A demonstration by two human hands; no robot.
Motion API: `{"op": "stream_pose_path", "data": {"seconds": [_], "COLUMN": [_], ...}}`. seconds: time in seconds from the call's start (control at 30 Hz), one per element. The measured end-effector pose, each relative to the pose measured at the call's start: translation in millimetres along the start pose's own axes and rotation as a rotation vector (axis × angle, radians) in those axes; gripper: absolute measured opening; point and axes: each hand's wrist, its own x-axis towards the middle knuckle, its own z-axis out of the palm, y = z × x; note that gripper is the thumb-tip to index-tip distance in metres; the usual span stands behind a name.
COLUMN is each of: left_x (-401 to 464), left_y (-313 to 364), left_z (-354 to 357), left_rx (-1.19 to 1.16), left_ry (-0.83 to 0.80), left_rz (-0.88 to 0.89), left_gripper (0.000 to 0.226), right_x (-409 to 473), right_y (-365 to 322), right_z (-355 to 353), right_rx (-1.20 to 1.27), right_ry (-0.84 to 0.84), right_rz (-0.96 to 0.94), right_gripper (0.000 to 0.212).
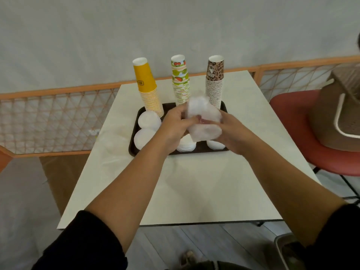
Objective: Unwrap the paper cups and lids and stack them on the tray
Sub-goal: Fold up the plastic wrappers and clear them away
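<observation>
From the head view, both hands meet over the dark tray (134,133), holding a wrapped bundle of lids (202,117) between them above its middle. The bundle is pale and translucent, a crinkled clear plastic sleeve over white discs, blurred so single lids cannot be told apart. The left hand (175,125) has its fingers curled round the bundle's near left side; the right hand (229,129) grips the lower right side, its fingers wrapped under the film. On the tray stand three tall stacks of upturned, tapered paper cups with ribbed rims: a yellow stack (148,88), a fruit-print stack (180,80) and a leopard-print stack (214,80). Low round piles of loose white lids (148,119) lie in front of them. The tray rests on a smooth, pale square surface (194,191)
</observation>
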Motion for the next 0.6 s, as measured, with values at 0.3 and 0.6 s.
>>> {"op": "stream_pose_path", "data": {"seconds": [0.3,0.6], "left_x": [19,9], "left_y": [-13,-25], "left_z": [108,238], "left_rx": [-0.216,0.006], "left_ry": [-0.130,-0.442], "left_rz": [-0.084,0.070], "left_gripper": [0.029,0.043], "right_x": [-72,-177], "right_y": [-11,4], "right_z": [-89,-188], "right_rx": [0.252,0.077], "right_ry": [0.328,0.382], "right_rz": [0.000,0.051], "right_gripper": [0.027,0.021]}}
